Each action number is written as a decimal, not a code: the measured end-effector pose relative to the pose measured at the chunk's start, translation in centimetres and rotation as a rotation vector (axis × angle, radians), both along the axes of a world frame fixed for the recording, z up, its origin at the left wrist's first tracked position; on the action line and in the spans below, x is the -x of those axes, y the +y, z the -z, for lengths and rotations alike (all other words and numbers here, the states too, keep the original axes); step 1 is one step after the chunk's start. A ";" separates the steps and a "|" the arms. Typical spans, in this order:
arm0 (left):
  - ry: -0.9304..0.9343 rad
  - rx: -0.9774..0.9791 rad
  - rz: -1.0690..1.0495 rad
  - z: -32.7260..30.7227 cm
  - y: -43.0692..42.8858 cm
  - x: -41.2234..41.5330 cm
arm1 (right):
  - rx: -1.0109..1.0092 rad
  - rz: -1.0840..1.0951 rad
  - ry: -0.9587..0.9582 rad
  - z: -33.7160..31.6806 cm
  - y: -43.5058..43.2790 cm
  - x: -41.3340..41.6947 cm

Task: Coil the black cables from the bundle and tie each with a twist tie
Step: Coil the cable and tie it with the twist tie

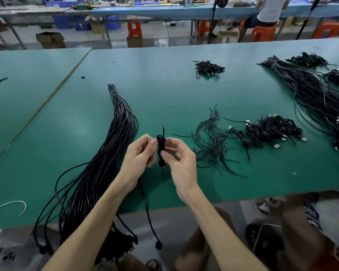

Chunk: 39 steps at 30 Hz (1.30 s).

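Left grip (pixel 139 154) and right grip (pixel 179 159) each pinch the coil (pixel 160 143), fingers curled, palms facing, above counter (pixel 164 94). Bundle (pixel 106 153) lies just left.

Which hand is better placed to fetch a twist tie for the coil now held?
Right, probably. The right hand is beside the loose twist ties; the left hand sits toward the bundle and could hold the coil alone.

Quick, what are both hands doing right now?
Left hand: pinching the coiled black cable.
Right hand: pinching the same cable.
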<state>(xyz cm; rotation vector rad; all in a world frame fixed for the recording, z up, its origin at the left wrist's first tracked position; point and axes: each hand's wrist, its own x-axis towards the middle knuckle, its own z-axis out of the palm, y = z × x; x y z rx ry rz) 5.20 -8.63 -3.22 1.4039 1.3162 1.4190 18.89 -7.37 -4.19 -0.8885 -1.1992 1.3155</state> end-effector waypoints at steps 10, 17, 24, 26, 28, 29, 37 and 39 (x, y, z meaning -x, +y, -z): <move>0.002 0.065 0.136 0.0 0.0 -0.6 | -0.063 0.173 -0.079 0.5 0.1 0.0; 0.048 0.052 0.095 -0.1 0.0 -0.4 | 0.119 0.066 0.148 0.2 0.4 -0.3; 0.037 0.083 0.086 0.0 -0.1 -0.5 | 0.083 0.001 0.253 -0.2 0.0 -0.5; 0.020 0.088 0.099 0.0 -0.1 -0.5 | 0.067 -0.024 0.266 -0.2 0.0 -0.6; -0.003 0.097 0.114 0.0 -0.1 -0.4 | 0.057 -0.043 0.282 -0.3 -0.1 -0.5; -0.013 0.102 0.124 0.0 -0.1 -0.3 | 0.058 -0.051 0.294 -0.3 -0.1 -0.5; -0.118 0.068 0.060 0.2 0.1 -0.5 | 0.016 -0.003 -0.007 0.1 -0.5 -0.1; -0.130 0.064 0.039 0.2 0.1 -0.3 | 0.029 0.019 -0.035 0.4 -0.4 0.1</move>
